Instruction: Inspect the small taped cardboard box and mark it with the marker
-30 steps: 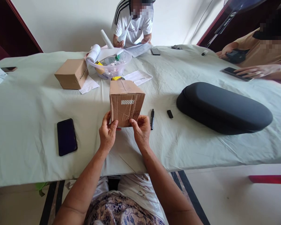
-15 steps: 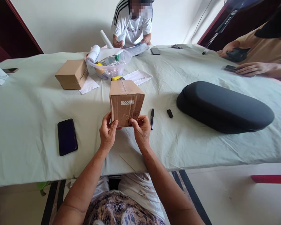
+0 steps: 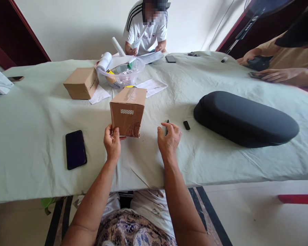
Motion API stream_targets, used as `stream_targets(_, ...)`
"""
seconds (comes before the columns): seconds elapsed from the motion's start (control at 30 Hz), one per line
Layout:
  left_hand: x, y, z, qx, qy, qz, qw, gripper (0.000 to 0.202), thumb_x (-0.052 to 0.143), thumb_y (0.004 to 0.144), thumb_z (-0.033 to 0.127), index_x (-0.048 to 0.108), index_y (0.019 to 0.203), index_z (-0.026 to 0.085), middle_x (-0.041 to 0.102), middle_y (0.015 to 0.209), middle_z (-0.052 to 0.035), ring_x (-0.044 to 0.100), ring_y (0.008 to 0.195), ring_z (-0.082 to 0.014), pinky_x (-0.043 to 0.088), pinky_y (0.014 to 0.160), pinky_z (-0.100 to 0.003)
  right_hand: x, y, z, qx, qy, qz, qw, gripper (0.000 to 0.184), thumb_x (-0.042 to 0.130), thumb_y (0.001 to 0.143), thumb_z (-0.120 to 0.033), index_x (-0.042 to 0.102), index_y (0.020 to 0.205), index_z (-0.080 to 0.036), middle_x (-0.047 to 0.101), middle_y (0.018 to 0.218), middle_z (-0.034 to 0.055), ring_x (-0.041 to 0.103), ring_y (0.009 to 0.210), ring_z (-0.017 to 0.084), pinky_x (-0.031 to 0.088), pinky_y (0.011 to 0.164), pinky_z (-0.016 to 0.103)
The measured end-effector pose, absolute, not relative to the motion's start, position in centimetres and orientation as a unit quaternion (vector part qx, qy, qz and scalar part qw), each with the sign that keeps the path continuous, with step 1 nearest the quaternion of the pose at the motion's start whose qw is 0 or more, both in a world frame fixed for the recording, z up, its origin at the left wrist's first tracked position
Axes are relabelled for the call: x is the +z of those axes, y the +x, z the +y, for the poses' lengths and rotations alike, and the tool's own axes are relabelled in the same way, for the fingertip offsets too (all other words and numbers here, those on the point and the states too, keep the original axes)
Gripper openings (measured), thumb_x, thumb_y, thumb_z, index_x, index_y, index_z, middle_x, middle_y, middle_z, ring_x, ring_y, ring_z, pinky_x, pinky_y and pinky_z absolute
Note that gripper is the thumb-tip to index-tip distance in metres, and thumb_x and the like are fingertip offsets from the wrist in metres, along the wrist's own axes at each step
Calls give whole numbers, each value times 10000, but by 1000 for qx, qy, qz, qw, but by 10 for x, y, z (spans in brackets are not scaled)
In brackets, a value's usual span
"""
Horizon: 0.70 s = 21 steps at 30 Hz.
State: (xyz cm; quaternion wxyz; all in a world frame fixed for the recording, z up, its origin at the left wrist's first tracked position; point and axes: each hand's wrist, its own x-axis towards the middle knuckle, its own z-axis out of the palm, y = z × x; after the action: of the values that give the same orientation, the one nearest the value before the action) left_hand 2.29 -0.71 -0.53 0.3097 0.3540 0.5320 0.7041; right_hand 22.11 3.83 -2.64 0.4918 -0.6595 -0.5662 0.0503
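A brown cardboard box (image 3: 127, 121) with a dotted label strip on its near side is held tilted above the table by my left hand (image 3: 113, 141). The thumb lies on the near face and the fingers go beneath the lower left corner. To the right, my right hand (image 3: 170, 138) is apart from the box, its thumb and fingers spread over a black pen (image 3: 167, 122). Most of the pen is hidden behind the hand. A small black pen cap-like piece (image 3: 186, 125) lies just right of it.
A dark phone (image 3: 76, 149) lies left. Behind are another cardboard box (image 3: 79, 83), a plastic basin (image 3: 125, 80) with rolls and a bottle, and papers (image 3: 154, 87). A long black case (image 3: 246, 119) sits right. Two people (image 3: 146, 34) are at the table's far side and right.
My right hand has let go of the box and moved right, over the pen. My left hand has shifted the box slightly left.
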Motion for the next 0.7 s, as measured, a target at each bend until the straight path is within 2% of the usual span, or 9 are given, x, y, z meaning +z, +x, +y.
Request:
stream_targets(0.1,-5,26,-9,704,356,527,317,501,706,808,595,594,1086,193,656,1150,-96,706,864,-175,620,532,-236,-32,233,41,56,-735,-548,394,313,599,852,-324,714,1119,-207,568,1327,186,493,1247,340,393,1016,522)
stream_targets(0.2,-4,29,-10,704,356,527,316,481,719,800,588,579,1027,188,654,1122,-84,704,808,-152,625,544,-241,-31,236,37,80,-772,-547,315,365,617,854,-329,716,1192,-234,558,1366,177,491,1232,353,398,983,503)
stream_targets(0.3,-4,30,-10,711,352,529,300,469,716,807,585,570,1005,185,665,1118,-91,709,812,-155,629,573,-252,-26,235,32,90,-771,-571,267,348,599,875,-319,734,1187,-244,617,1256,159,530,1139,323,413,943,457)
stream_targets(0.43,-3,29,-10,722,349,534,268,435,701,835,561,563,1015,190,671,1136,-103,719,848,-165,637,646,-274,-22,232,31,123,-740,-616,240,364,513,886,-230,765,1147,-228,659,1044,139,577,982,270,439,859,388)
stream_targets(0.5,-3,28,-10,725,345,537,260,424,696,844,554,554,1020,195,666,1149,-107,718,856,-166,637,658,-278,-21,228,32,151,-726,-621,254,385,481,874,-206,777,1119,-227,655,981,122,587,915,252,450,825,378)
stream_targets(0.57,-3,28,-10,727,338,537,261,431,699,840,559,543,1017,198,658,1153,-111,716,853,-169,633,638,-277,-22,224,32,193,-697,-619,304,374,466,866,-221,783,1065,-219,645,929,100,586,871,236,462,824,381)
stream_targets(0.63,-3,27,-9,728,335,536,266,443,705,831,565,536,1012,198,649,1152,-114,715,859,-174,630,618,-274,-21,219,31,257,-644,-611,382,346,481,877,-289,765,1058,-211,634,912,78,581,845,217,478,829,383)
stream_targets(0.7,-3,27,-9,726,336,535,270,452,712,824,566,533,1015,198,643,1142,-111,713,867,-176,629,610,-270,-21,215,29,330,-578,-592,455,364,540,880,-405,716,1141,-224,622,942,59,576,822,196,499,786,367)
